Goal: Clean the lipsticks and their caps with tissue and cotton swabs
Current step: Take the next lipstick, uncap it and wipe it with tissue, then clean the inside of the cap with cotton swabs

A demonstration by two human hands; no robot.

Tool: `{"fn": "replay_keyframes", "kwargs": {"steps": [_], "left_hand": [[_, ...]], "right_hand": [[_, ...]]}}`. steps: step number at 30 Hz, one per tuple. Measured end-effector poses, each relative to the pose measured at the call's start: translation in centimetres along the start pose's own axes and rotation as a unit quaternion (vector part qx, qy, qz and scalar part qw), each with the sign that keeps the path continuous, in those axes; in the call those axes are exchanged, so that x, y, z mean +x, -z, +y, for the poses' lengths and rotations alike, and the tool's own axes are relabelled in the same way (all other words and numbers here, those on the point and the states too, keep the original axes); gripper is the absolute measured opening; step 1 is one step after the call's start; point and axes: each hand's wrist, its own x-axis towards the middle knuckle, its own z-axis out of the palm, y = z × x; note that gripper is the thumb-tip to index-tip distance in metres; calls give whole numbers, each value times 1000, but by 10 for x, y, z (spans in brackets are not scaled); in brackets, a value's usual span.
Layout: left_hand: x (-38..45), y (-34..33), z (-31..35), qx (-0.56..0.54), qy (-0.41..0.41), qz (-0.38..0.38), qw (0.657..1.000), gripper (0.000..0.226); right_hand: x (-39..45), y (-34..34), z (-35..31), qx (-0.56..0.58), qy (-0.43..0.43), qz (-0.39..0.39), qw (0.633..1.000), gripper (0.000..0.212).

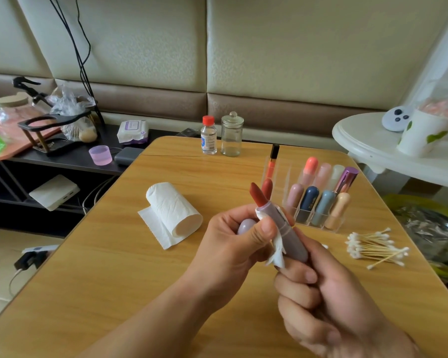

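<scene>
Item: wooden table (114, 254), rounded far corners, near edge out of view.

Edges and open room: the left edge runs diagonally from the far left corner toward the near left; a broad bare strip lies along it, from the tissue roll (172, 210) down to the forearms. The roll lies on its side left of centre, one sheet trailing loose toward the near side. At the far edge, near its middle, stand a red-capped clear bottle (208, 136) and a lidded glass jar (232, 135), just beside each other. Toward the far right corner stands a clear organiser (318, 202) holding capped lipsticks upright or slightly tilted in its compartments. Along the right edge, nearer than the organiser, lies a pile of cotton swabs (375, 250). Bare wood separates the roll from the far-edge bottles.

Hands: the left hand (233, 244) is curled, thumb pressing a scrap of tissue (277, 250) against the open lipstick (290, 233); its fingers also enclose a rounded lilac cap (246, 226). The right hand (329, 301) is curled round the lower end of the lipstick's lilac barrel, fingertips gripping it.

Task item: the lipstick is held above the table's middle, between both hands, tilted, red bullet extended up and toward the far left, the tissue wrapped at the barrel's collar. The organiser stands just beyond the hands; the swabs lie to their right.
</scene>
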Motion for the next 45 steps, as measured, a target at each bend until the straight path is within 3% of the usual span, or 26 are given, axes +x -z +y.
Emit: {"fn": "replay_keyframes", "kwargs": {"steps": [2,6,7,9,11,14,16,17,20,23,27,29,32,34,36,38,39,41,42,45], "left_hand": [[0,1,2,-13,10,6,1000,48],[2,3,7,-51,72,43,995,52],[1,4,9,-32,105,44,993,54],[0,4,16,82,166,21,983,35],[-1,4,22,258,201,-11,945,25],[-2,6,19,500,155,-26,852,26],[-1,8,18,584,146,-3,799,31],[-1,8,21,594,153,16,790,30],[1,11,31,554,154,91,813,45],[2,8,34,493,46,156,855,45],[-2,-9,32,329,-3,57,943,29],[-2,-16,29,276,-3,17,961,25],[-1,-15,24,213,31,28,976,24],[-2,-13,25,191,38,39,980,23],[-2,-11,26,182,32,58,981,25],[-2,-12,27,181,32,81,980,24],[-2,-12,27,181,35,88,979,23],[-1,-15,25,188,44,91,977,26],[-1,-15,24,191,49,91,976,28],[-1,-15,23,190,61,95,975,28]], "right_hand": [[2,9,-1,37,17,-67,997,35],[0,14,-11,50,96,-113,988,53],[-1,13,-15,41,124,-100,986,50],[-6,10,-19,-49,194,12,980,42],[-9,8,-21,-120,244,126,954,42],[-8,8,-24,-140,275,188,932,43],[-8,8,-28,-130,288,210,925,41],[-9,8,-29,-124,295,213,923,42],[-9,9,-29,-142,308,214,916,42],[-5,9,-22,-197,302,214,908,43],[3,1,-4,-253,264,183,913,46],[6,-4,2,-275,247,173,913,46],[6,-6,4,-329,227,168,901,56],[1,-7,-3,-440,223,196,848,60],[-14,-6,-22,-606,263,277,697,45],[-40,7,-53,-695,322,368,526,10],[-56,15,-70,-730,312,392,465,8],[-82,40,-95,-814,238,394,356,27],[-90,54,-102,-842,194,379,331,31],[-99,93,-101,-885,142,312,314,43]]}}
